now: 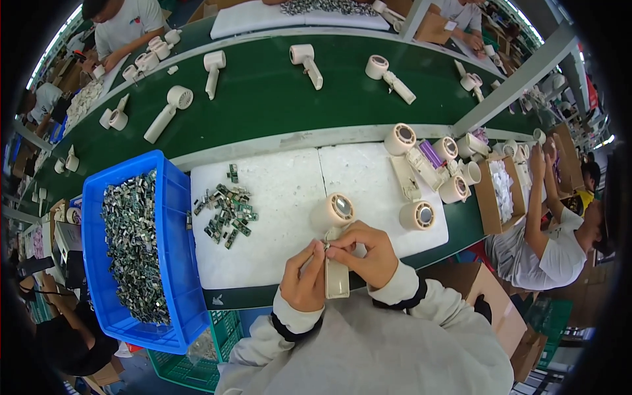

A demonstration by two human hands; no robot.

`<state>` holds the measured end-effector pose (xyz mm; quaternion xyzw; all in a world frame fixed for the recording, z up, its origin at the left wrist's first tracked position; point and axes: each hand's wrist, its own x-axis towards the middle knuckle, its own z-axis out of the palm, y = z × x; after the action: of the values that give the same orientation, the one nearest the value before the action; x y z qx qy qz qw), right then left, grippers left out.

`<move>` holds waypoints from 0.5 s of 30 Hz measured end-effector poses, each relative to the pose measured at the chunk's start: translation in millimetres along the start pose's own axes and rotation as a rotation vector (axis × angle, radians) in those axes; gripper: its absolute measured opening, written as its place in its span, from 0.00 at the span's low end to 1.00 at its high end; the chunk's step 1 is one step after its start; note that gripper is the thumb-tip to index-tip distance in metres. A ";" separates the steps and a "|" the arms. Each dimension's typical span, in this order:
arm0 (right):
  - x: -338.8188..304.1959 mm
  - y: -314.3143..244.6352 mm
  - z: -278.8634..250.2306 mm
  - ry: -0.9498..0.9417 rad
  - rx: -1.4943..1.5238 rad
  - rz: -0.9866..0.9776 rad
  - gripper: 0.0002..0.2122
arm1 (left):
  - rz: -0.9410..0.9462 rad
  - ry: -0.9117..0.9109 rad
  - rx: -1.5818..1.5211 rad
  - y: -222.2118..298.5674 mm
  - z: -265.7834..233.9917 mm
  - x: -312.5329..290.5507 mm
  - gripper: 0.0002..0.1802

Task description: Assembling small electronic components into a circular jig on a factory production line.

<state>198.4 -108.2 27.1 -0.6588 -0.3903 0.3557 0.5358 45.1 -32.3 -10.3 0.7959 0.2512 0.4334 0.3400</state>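
Close in front of me I hold a cream handheld fan or dryer housing. Its round head (334, 209) rests on the white foam board and its handle (338, 282) points toward me. My left hand (304, 278) is closed at the left side of the handle, fingertips at its upper end. From the right, my right hand (368, 255) pinches at the same spot, just below the head. Whatever small part lies between the fingertips is hidden. Left of my hands lies a loose pile of small green circuit boards (230, 210) on the foam.
A blue bin (176, 250) full of circuit boards stands at left. More housings (417, 216) and a purple part (429, 154) lie at the board's right. Several units sit on the green conveyor belt (257, 99) beyond. A carton (487, 197) and a co-worker (550, 243) are at right.
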 end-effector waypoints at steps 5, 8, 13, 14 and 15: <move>4.6 -18.9 -9.2 -0.215 -0.437 -0.351 0.27 | -0.088 -0.038 0.015 1.8 -17.5 8.0 0.19; 0.2 -22.9 -12.4 -0.324 -0.591 -0.408 0.34 | -0.126 -0.046 -0.001 3.7 -25.2 -3.1 0.18; 22.9 -19.9 -8.1 -0.323 -0.827 -0.518 0.33 | -0.115 -0.112 0.061 -3.9 -33.4 4.4 0.22; 29.4 -21.2 -5.2 -0.323 -0.828 -0.522 0.33 | -0.113 -0.110 0.062 -5.4 -35.8 6.3 0.22; 39.5 -23.8 1.0 -0.176 -0.788 -0.498 0.31 | -0.096 -0.057 0.173 -7.7 -40.4 10.1 0.23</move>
<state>211.9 -69.5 48.3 -0.6655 -0.6855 0.0956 0.2792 14.5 -7.3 5.0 0.8214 0.3159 0.3704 0.2972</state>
